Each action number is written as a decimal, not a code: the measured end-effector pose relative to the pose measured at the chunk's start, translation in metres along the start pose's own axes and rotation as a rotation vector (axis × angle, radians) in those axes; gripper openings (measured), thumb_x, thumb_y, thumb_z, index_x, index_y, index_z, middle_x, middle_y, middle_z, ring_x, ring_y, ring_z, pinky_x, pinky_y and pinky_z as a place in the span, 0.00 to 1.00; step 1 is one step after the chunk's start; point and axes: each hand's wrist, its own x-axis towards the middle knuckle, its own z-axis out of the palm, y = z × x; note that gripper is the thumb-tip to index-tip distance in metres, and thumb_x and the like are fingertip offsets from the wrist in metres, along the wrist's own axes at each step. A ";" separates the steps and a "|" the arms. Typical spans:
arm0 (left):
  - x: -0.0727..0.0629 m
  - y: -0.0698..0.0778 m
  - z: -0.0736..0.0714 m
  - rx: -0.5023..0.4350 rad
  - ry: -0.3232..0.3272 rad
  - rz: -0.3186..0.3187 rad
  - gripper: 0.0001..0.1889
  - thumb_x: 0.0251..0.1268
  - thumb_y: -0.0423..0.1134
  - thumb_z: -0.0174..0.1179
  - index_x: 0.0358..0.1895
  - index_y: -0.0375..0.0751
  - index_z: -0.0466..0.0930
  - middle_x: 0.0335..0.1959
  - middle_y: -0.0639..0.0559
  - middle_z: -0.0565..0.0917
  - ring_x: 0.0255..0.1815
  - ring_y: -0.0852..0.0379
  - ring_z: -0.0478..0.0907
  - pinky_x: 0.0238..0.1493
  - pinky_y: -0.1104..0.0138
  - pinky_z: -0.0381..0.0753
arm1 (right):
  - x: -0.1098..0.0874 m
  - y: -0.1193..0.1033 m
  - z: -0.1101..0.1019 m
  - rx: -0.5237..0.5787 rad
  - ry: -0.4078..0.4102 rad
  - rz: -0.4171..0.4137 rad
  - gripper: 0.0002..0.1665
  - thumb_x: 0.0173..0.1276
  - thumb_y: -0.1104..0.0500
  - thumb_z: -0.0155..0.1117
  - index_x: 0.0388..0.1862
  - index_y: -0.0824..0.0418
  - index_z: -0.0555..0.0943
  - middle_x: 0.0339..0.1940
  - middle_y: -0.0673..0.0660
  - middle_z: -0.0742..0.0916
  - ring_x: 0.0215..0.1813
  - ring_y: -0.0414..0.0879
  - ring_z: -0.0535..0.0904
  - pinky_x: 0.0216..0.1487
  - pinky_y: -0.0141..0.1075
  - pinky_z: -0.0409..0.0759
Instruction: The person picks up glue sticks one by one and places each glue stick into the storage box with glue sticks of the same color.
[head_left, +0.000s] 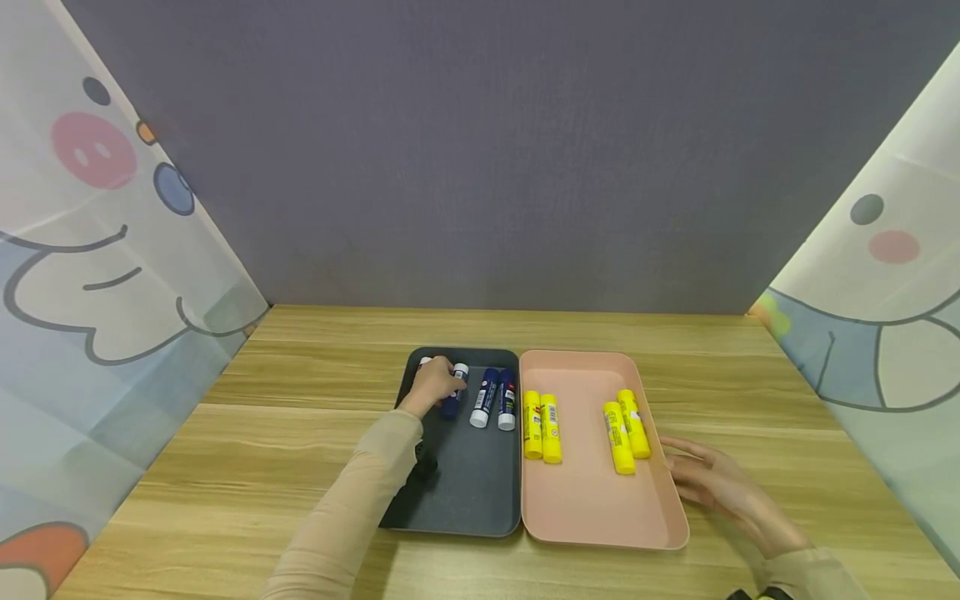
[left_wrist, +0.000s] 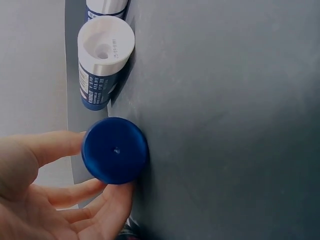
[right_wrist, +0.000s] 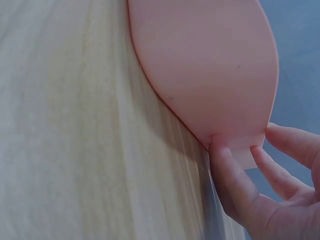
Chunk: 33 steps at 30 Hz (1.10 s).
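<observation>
Inside the dark grey tray, my left hand grips a blue glue stick with a white end between thumb and fingers. The left wrist view shows its round blue end. Beyond it lies another blue glue stick; in the head view this one is mostly hidden by the hand. Two more blue glue sticks lie to the right in that tray. My right hand touches the right side of the pink tray, its fingertips on the outer wall and rim.
Two yellow glue sticks lie at the left of the pink tray and two more at its right. Both trays stand side by side on the wooden table. A grey panel rises behind, with printed cloth on both sides.
</observation>
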 end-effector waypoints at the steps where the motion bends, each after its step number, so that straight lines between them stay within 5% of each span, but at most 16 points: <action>1: 0.000 0.000 0.000 0.001 0.000 0.001 0.09 0.48 0.35 0.63 0.29 0.31 0.79 0.17 0.47 0.78 0.12 0.57 0.72 0.13 0.69 0.74 | 0.000 0.000 0.000 0.004 -0.002 0.000 0.19 0.68 0.61 0.48 0.57 0.49 0.69 0.47 0.46 0.80 0.48 0.42 0.77 0.49 0.36 0.75; 12: -0.001 0.001 -0.001 0.008 -0.015 -0.019 0.12 0.50 0.36 0.62 0.35 0.29 0.78 0.23 0.44 0.79 0.15 0.55 0.75 0.14 0.68 0.76 | 0.000 0.001 0.000 0.045 -0.044 -0.020 0.17 0.68 0.63 0.47 0.49 0.41 0.72 0.47 0.46 0.81 0.48 0.42 0.77 0.49 0.35 0.75; 16: -0.003 0.003 -0.003 0.032 -0.003 -0.001 0.08 0.52 0.35 0.61 0.25 0.32 0.76 0.17 0.47 0.76 0.13 0.57 0.72 0.13 0.70 0.73 | -0.001 0.001 0.000 0.042 -0.035 -0.015 0.17 0.68 0.62 0.47 0.51 0.44 0.72 0.47 0.47 0.81 0.48 0.42 0.77 0.49 0.36 0.75; 22: -0.007 0.008 -0.008 0.103 0.038 0.065 0.16 0.53 0.36 0.60 0.12 0.41 0.66 0.08 0.53 0.67 0.09 0.61 0.62 0.11 0.73 0.61 | 0.001 0.001 0.000 -0.005 0.012 0.004 0.25 0.68 0.61 0.48 0.64 0.60 0.62 0.47 0.47 0.80 0.48 0.42 0.77 0.49 0.37 0.75; 26: -0.011 0.011 -0.013 0.132 0.031 0.096 0.09 0.53 0.37 0.59 0.28 0.32 0.77 0.20 0.46 0.78 0.14 0.61 0.66 0.18 0.70 0.68 | 0.001 0.001 0.000 -0.011 0.011 -0.006 0.27 0.68 0.61 0.48 0.65 0.64 0.59 0.47 0.47 0.80 0.48 0.42 0.77 0.49 0.37 0.75; 30: -0.014 0.014 -0.020 0.133 0.004 0.127 0.21 0.55 0.38 0.59 0.49 0.27 0.73 0.33 0.40 0.81 0.18 0.59 0.74 0.26 0.65 0.76 | 0.000 0.000 0.000 -0.010 0.017 -0.011 0.19 0.68 0.62 0.47 0.56 0.48 0.69 0.46 0.46 0.81 0.47 0.42 0.78 0.49 0.35 0.75; 33: -0.016 0.013 -0.027 0.122 0.017 0.155 0.21 0.55 0.38 0.59 0.50 0.27 0.73 0.34 0.40 0.81 0.20 0.56 0.75 0.27 0.64 0.76 | -0.001 -0.002 0.002 -0.040 0.060 -0.001 0.20 0.67 0.61 0.49 0.58 0.50 0.69 0.46 0.48 0.81 0.47 0.41 0.78 0.49 0.35 0.75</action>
